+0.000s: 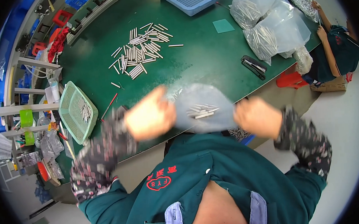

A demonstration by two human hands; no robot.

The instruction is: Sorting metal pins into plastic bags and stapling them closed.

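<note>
Between my hands hangs a clear plastic bag (205, 96) with several thin metal pins (203, 111) inside, at the near edge of the green table. My left hand (151, 114), blurred by motion, is closed on the bag's left side. On its right side my right hand (257, 116), also blurred, is closed in a fist on the bag's edge. The exact finger positions are smeared. Beyond the bag a loose pile of metal pins (141, 50) lies on the green table (201, 59).
A green basket (77, 112) with pins stands at the left, beside a red pen (110, 106). A black stapler (254, 67) and filled plastic bags (265, 37) are at the right. A blue basket (191, 0) sits at the back. A co-worker (336, 49) is at the far right.
</note>
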